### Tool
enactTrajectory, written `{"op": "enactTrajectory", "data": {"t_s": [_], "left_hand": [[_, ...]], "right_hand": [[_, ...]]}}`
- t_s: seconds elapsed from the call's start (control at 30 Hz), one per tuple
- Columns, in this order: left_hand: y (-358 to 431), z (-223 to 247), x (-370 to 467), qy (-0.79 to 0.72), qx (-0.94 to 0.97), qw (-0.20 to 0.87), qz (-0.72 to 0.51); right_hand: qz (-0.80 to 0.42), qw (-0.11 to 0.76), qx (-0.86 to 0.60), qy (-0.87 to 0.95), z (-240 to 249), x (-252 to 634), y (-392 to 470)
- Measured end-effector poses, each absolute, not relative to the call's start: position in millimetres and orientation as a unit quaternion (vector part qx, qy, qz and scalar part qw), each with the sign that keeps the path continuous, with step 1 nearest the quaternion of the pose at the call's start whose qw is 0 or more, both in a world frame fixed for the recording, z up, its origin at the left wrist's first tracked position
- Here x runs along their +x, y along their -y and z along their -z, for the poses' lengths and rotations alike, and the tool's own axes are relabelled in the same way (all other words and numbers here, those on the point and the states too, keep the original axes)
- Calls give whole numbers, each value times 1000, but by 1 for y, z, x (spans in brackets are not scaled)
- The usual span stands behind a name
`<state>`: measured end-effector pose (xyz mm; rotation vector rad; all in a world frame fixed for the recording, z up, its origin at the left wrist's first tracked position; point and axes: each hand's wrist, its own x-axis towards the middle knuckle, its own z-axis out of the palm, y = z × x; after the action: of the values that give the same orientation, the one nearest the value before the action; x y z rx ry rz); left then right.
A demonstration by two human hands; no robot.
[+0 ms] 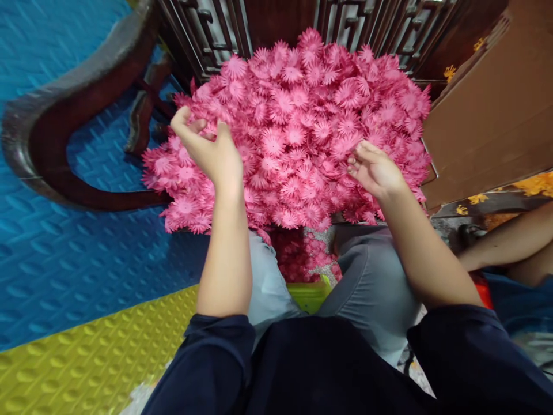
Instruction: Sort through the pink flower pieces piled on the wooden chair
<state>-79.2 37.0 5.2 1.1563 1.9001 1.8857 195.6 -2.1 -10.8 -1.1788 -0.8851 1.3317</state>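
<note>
Left hand [211, 151] w/ fingers curled, pinching at pink flowers [298, 132] in the heap, right hand [374, 170] w/ fingers bent narrow, touching same heap.

We see a dark wooden chair [64, 144] on blue floor mats [56, 259], a yellow mat [95, 351], and a brown board [492, 115] at right.

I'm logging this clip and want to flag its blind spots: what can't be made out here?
Head view only:
- What the heap of pink daisy-shaped fabric flowers rests on: the flowers cover it.
- Whether the left hand grips a flower: its curled fingers hide the palm.
- The right hand fingertips: buried among petals.
- The green plastic container: mostly hidden by the knees.
- The neighbouring person's arm: cut off by the right edge.
</note>
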Motion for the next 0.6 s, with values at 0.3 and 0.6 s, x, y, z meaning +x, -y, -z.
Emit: {"op": "enactTrajectory", "data": {"t_s": [0.3,0.6], "left_hand": [[15,-14,-4,-461,735,225,-444],[20,-17,3,-482,743,221,-408]], "right_hand": [[-570,531,-466,419,3,175,13],[-528,517,-466,487,4,168,12]]}}
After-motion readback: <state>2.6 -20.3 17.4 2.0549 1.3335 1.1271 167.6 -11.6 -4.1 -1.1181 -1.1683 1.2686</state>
